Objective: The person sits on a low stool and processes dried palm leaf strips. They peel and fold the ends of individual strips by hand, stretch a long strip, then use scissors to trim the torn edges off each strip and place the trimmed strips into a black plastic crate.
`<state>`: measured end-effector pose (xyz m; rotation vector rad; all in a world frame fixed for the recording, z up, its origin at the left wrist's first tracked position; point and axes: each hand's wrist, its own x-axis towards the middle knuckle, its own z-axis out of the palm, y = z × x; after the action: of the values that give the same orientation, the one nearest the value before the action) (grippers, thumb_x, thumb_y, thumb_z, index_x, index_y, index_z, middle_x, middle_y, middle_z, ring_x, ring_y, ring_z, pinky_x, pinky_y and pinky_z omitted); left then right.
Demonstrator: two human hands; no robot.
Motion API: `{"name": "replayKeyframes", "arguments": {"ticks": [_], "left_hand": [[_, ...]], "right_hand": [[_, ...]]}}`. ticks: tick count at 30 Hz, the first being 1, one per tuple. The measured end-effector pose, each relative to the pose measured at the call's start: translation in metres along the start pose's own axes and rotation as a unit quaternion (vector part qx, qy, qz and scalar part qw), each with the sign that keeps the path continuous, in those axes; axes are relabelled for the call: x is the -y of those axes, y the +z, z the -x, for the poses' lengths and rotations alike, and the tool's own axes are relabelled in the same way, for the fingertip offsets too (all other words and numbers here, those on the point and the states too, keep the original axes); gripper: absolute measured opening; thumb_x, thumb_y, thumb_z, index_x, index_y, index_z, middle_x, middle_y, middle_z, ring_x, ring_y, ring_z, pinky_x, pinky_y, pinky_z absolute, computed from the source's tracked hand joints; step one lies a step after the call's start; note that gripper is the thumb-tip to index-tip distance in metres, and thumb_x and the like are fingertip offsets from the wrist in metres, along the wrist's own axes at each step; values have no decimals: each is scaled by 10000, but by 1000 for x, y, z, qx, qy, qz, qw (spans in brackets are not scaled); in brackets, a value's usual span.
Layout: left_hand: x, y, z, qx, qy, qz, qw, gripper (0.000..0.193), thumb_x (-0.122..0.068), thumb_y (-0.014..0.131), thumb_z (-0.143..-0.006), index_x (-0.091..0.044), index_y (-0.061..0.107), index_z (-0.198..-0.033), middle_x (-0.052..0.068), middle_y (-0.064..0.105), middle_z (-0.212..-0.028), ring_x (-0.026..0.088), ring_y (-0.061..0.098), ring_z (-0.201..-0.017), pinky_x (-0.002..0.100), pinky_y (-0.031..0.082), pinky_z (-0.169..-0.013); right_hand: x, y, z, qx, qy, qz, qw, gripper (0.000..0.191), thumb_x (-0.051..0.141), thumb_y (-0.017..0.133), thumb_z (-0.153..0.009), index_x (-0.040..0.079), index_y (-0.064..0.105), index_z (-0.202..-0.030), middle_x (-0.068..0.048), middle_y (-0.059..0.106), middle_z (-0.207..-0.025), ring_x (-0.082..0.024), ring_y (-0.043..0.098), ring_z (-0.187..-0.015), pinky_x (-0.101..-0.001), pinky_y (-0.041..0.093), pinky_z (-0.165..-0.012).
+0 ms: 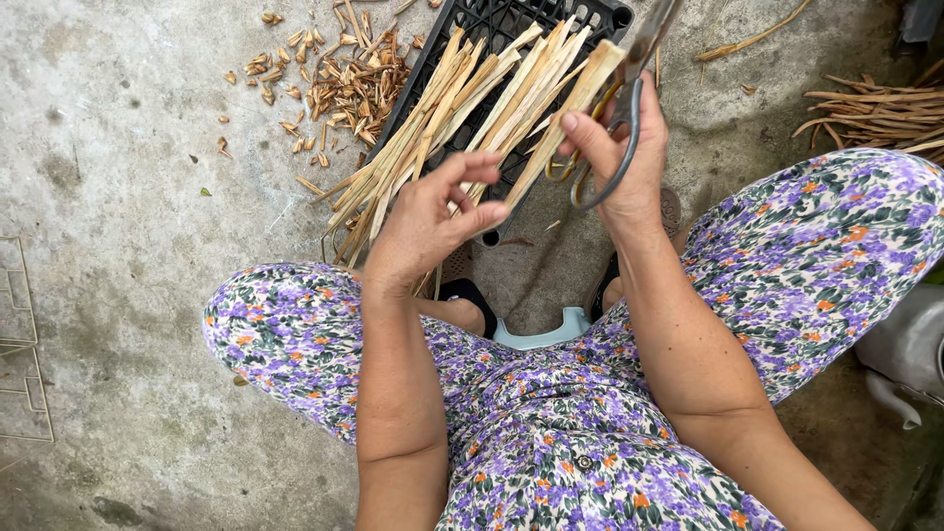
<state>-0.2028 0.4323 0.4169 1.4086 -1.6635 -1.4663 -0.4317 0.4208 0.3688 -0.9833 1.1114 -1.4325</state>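
In the head view, a person in a purple-and-orange flowered dress is sitting low over a grey concrete floor (128,197), looking down at both hands. The left hand (425,221) is reaching with fingers spread and half curled, its fingertips touching the near ends of a fanned bundle of pale tan, split dried stalks (472,103); it is not clamped on them, only steadying. The right hand (618,157) is closing around the looped handles of a pair of dark metal shears (629,88), thumb and fingers through the grips, while also pinching the upper end of one stalk against the handles. The blades are pointing up and away, and whether they are open I cannot tell.

The stalks are lying across a black slotted plastic crate (511,25), slanting from its top right down past its left edge toward the knees. They are looking light, stiff and brittle, with splintery edges likely to snap or prick, so holding several together near the middle or the cut end seems safest.

Left of the crate, a scatter of short brown stalk trimmings (334,79) is lying on the floor. A further heap of dried stalks (875,108) is resting well apart at the right edge.
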Motion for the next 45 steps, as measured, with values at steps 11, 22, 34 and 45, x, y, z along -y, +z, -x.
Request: {"name": "replayKeyframes", "arguments": {"ticks": [11,22,34,45], "left_hand": [[-7,32,-14,-17,28,38,999,97,-132,762,-956,-74,734,-1029,-31,718,-769,-10,590,-628,167,499,-554],[-2,23,-18,-160,29,172,972,153,-170,696,-1003,-36,688,-1077,-19,713,-827,17,616,-613,176,519,-532],[0,27,-22,-177,46,195,964,161,-163,685,-1027,-5,668,-1053,5,696,-839,25,617,-619,182,514,-526],[2,32,-24,-140,57,249,957,174,-156,664,-1034,13,644,-1069,33,708,-846,33,629,-614,185,509,-518]], "right_hand": [[17,3,15,42,-45,131,989,474,118,833,-1013,74,575,-1408,3,618,-928,-74,627,-759,-229,561,-684],[13,8,20,44,-14,143,989,757,464,798,-930,71,485,-1496,-64,607,-1118,-123,626,-984,-295,581,-839],[10,30,35,150,-38,252,955,849,439,862,-861,37,474,-1500,-119,585,-1358,-209,636,-1240,-356,535,-1072],[-1,32,42,107,-46,169,979,736,314,882,-870,-10,557,-1445,-106,696,-1272,-163,691,-1161,-304,589,-992]]}}
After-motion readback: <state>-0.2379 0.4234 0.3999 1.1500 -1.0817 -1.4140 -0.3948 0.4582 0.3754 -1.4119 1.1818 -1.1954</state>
